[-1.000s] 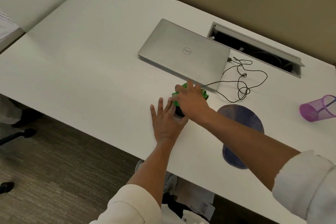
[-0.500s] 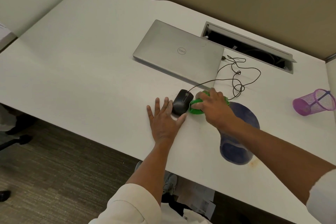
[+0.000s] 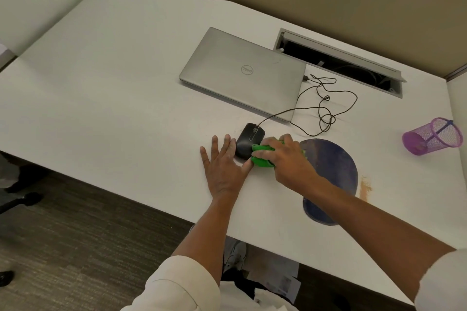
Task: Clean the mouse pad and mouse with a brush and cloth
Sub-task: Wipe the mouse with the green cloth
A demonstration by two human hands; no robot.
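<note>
Mouse (image 3: 249, 140) sits between both hands; left hand (image 3: 223, 165) lies flat, steadying it, right hand (image 3: 286, 158) clutches the green cloth (image 3: 261, 156). A hard wipe could snag the cable (image 3: 321, 106).

1 mouse (image 3: 249, 140), 1 pad (image 3: 331, 166), 1 cloth (image 3: 261, 156) — 1 laptop (image 3: 242, 73), 1 mesh cup (image 3: 432, 136), 2 hands.
</note>
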